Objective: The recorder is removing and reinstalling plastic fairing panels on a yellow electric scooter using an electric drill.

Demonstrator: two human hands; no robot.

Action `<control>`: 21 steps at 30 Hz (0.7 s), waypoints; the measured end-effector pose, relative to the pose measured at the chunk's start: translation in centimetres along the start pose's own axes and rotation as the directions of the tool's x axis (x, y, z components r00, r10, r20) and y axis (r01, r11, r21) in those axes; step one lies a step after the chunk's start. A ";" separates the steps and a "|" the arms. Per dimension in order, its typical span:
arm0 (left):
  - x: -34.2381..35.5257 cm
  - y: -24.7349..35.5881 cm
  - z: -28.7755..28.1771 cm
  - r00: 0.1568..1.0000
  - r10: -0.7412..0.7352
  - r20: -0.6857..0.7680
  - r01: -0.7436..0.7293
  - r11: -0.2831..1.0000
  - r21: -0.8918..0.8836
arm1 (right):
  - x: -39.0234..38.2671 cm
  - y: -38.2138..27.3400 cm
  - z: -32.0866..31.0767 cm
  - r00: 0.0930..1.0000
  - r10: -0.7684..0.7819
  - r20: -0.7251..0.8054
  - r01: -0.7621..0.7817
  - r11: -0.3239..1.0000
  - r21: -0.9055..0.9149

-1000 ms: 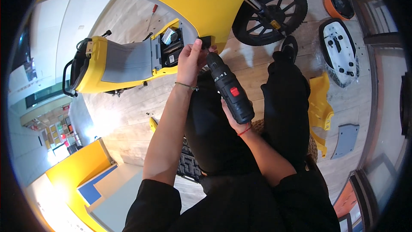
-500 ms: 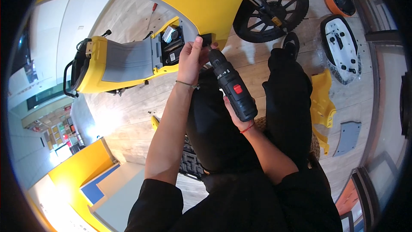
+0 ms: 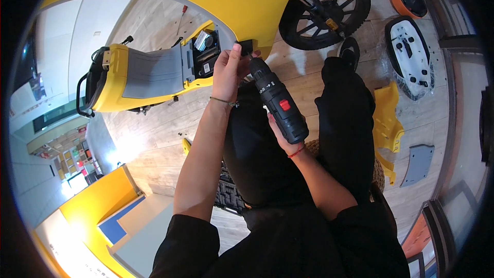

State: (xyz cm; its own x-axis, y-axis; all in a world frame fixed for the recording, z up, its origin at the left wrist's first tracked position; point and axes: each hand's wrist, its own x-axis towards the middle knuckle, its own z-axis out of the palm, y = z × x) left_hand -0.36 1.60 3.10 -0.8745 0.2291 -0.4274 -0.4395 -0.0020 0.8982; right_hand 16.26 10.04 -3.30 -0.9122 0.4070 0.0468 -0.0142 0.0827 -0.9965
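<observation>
My right hand (image 3: 278,131) is wrapped round the grip of a black cordless drill (image 3: 280,102) with a red button on its top. The drill's chuck points up and away, toward a small black block-like part (image 3: 247,47) on the lower edge of a yellow scooter body (image 3: 247,5). My left hand (image 3: 226,72) is closed beside that block, its thumb along the block's left side. The left fingers curl behind, close to the drill's tip; what they pinch is hidden. An open compartment (image 3: 206,54) with black parts inside lies just left of my left hand.
The scooter's front wheel (image 3: 325,12) stands at far right of its body. On the floor at right lie a white-and-black seat-shaped part (image 3: 409,54), yellow panels (image 3: 387,118) and a grey plate (image 3: 417,165). A black tool case (image 3: 229,193) sits beside my left leg.
</observation>
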 end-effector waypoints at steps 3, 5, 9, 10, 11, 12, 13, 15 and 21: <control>0.0 -0.1 -0.1 1.000 0.002 -0.002 -0.002 1.000 0.005 | 0.0 0.1 0.1 1.000 0.031 0.001 -0.031 0.998 0.048; 0.2 -0.2 -0.2 1.000 0.001 -0.017 -0.001 1.000 0.017 | 0.0 0.3 0.1 1.000 0.012 0.007 -0.012 1.000 0.012; 0.4 -0.5 -0.4 1.000 -0.001 -0.016 0.001 1.000 0.018 | 0.2 0.5 0.0 0.999 -0.045 0.005 0.045 0.999 -0.004; 0.5 -0.6 -0.5 1.000 -0.011 -0.011 0.011 1.000 0.017 | 0.2 0.5 0.0 0.998 -0.050 0.022 0.051 0.998 -0.022; 0.5 -0.6 -0.6 1.000 -0.006 -0.019 0.006 1.000 0.020 | 0.2 0.4 0.0 0.999 -0.050 0.015 0.051 0.998 -0.026; 0.5 -0.6 -0.6 1.000 -0.009 -0.015 0.009 1.000 0.026 | 0.2 0.4 0.0 0.999 -0.036 -0.005 0.036 0.999 -0.006; 0.5 -0.6 -0.7 1.000 -0.016 -0.006 0.016 0.999 0.029 | 0.2 0.3 0.1 0.999 -0.050 0.009 0.051 0.998 -0.029; 0.4 -0.5 -0.7 1.000 -0.018 -0.003 0.018 0.999 0.043 | 0.2 0.2 0.1 0.999 -0.044 0.008 0.044 0.999 -0.002; 0.4 -0.5 -0.8 1.000 -0.025 0.010 0.025 0.998 0.052 | 0.1 0.7 0.0 0.997 -0.076 -0.004 0.076 0.997 -0.016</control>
State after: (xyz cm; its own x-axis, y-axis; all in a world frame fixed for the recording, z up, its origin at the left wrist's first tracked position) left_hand -0.67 0.90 2.36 -0.8611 0.2384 -0.4491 -0.4498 0.0545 0.8915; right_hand 16.17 10.08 -3.98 -0.9070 0.4028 0.1231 -0.0772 0.1282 -0.9887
